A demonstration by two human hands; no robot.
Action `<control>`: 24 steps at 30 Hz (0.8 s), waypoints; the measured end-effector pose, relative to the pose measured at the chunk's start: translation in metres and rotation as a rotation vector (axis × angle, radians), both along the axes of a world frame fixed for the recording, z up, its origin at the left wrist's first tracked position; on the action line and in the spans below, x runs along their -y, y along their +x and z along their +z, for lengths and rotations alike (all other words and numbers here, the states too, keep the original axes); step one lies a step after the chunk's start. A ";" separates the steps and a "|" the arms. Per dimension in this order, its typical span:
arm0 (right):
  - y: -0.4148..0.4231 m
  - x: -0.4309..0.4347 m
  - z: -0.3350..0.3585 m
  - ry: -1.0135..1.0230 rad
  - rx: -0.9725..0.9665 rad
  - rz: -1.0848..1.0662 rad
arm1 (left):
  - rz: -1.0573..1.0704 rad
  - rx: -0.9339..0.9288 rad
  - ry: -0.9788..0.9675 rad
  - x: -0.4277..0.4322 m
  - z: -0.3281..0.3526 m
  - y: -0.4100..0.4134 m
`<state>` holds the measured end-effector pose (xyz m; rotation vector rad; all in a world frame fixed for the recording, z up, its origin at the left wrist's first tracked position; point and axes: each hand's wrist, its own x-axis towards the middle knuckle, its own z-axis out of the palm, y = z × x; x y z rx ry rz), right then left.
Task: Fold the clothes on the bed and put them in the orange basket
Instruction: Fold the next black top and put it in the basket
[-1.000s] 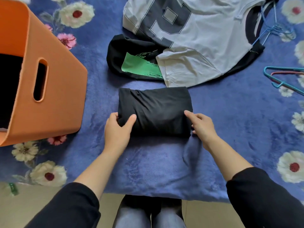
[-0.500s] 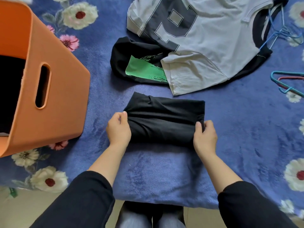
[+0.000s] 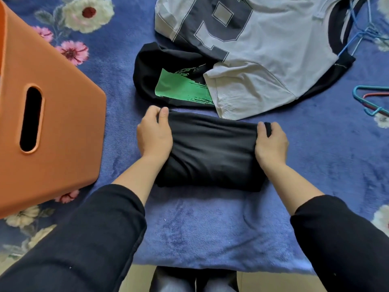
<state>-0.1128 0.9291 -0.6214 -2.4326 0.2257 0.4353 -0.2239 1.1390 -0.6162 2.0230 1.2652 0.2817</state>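
Folded black garment [image 3: 212, 152] lies on the blue floral blanket [image 3: 210, 224], centre of view, just in front of the person. Left hand [image 3: 154, 133] grips its left end, thumb on top, other fingers curled over the edge & hidden under the cloth. Right hand [image 3: 271, 142] grips the right end — thumb on top, fingertips tucked round the far corner, hard to see. Near edge of garment partly covered by both forearms.

Orange basket [image 3: 63, 131] sits to the left, apart from the garment, cut off by the frame's left & top edges; inside not visible, only a dark handle slot. Behind: black tee w/ green print [image 3: 181, 89], mostly buried under a grey tee [image 3: 263, 60] w/ big dark lettering — top cropped. Hangers [image 3: 370, 100] at right edge, cut off.
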 end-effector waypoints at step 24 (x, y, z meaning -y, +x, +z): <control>-0.032 0.059 0.021 0.730 -0.472 -0.518 | -0.054 -0.092 -1.444 0.087 0.022 -0.124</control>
